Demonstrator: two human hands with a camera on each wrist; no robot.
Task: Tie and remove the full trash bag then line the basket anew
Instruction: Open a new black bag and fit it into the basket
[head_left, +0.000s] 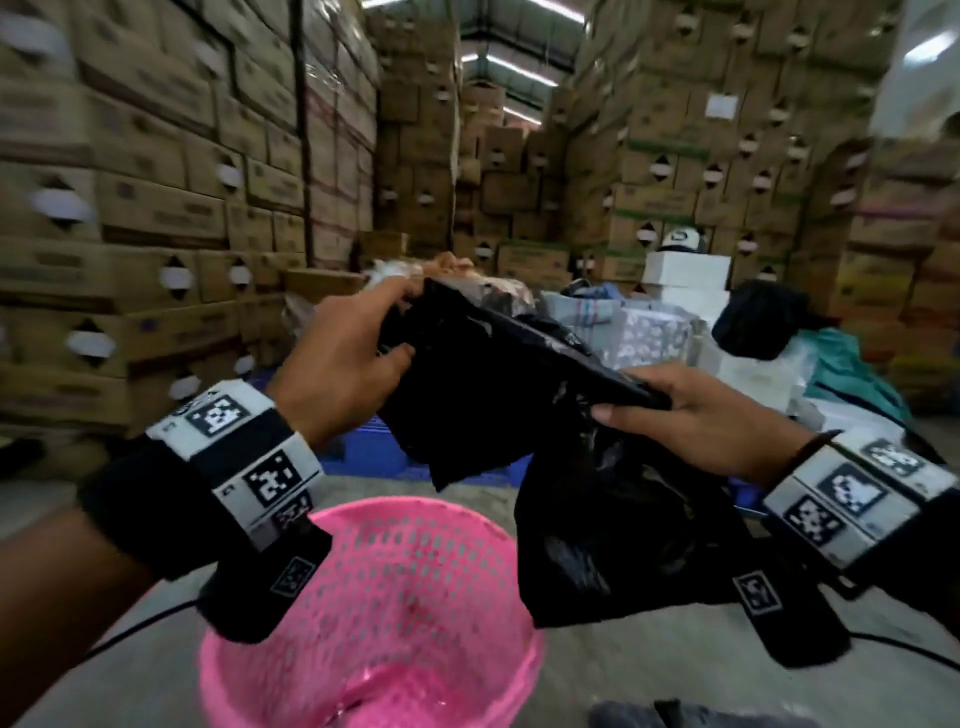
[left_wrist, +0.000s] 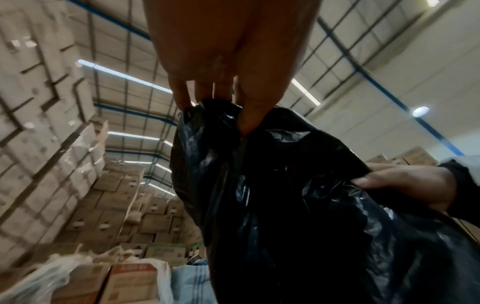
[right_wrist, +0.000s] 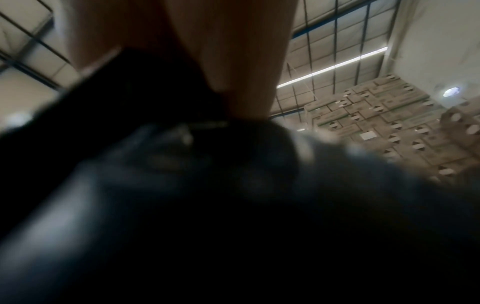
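Observation:
A crumpled, empty black trash bag (head_left: 519, 395) hangs in the air between my two hands, above a pink perforated basket (head_left: 374, 613) that stands unlined on the floor. My left hand (head_left: 358, 348) pinches the bag's upper left edge between thumb and fingers. My right hand (head_left: 670, 400) grips the edge on the right, and the bag's body (head_left: 613, 530) droops below it. In the left wrist view, my left hand's fingers (left_wrist: 249, 115) pinch the black bag (left_wrist: 298, 205), with my right hand (left_wrist: 400, 181) holding it at the right. The right wrist view is blurred, filled by the black bag (right_wrist: 207, 205).
Tall stacks of cardboard boxes (head_left: 156, 208) line both sides and the back. A tied, full black bag (head_left: 758, 317) sits on a heap of sacks and white boxes (head_left: 685, 280) at the right. A blue pallet (head_left: 363, 452) lies behind the basket on the concrete floor.

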